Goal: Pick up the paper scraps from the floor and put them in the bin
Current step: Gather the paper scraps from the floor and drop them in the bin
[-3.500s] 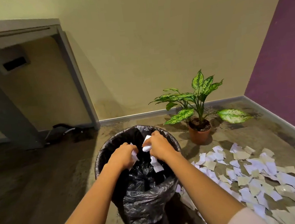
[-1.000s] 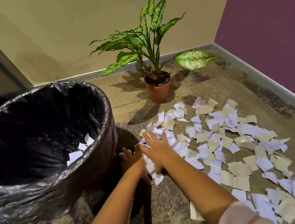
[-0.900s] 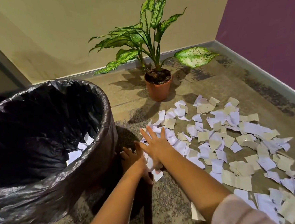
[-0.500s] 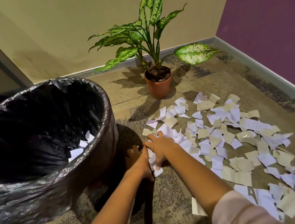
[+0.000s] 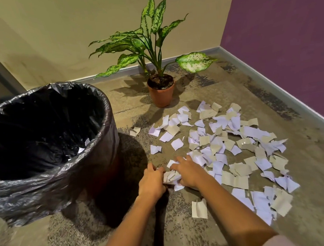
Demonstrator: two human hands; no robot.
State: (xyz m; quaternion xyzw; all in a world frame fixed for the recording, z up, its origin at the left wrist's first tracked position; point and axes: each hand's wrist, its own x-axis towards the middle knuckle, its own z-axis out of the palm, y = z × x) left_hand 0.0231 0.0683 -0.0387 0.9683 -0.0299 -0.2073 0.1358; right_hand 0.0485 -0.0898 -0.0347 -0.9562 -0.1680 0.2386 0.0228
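Few white paper pieces [image 5: 81, 149] are seen inside the round bin lined with a black plastic bag [image 5: 111, 130]; most of the torn white and beige paper scraps [image 5: 226, 143] are left spread on the speckled carpet floor [image 5: 306, 169] beside it. A small gathered heap [image 5: 171, 177] is gripped between the left hand [image 5: 152, 181] and right hand [image 5: 187, 172], fingers curled round it, seemingly not yet lifted.
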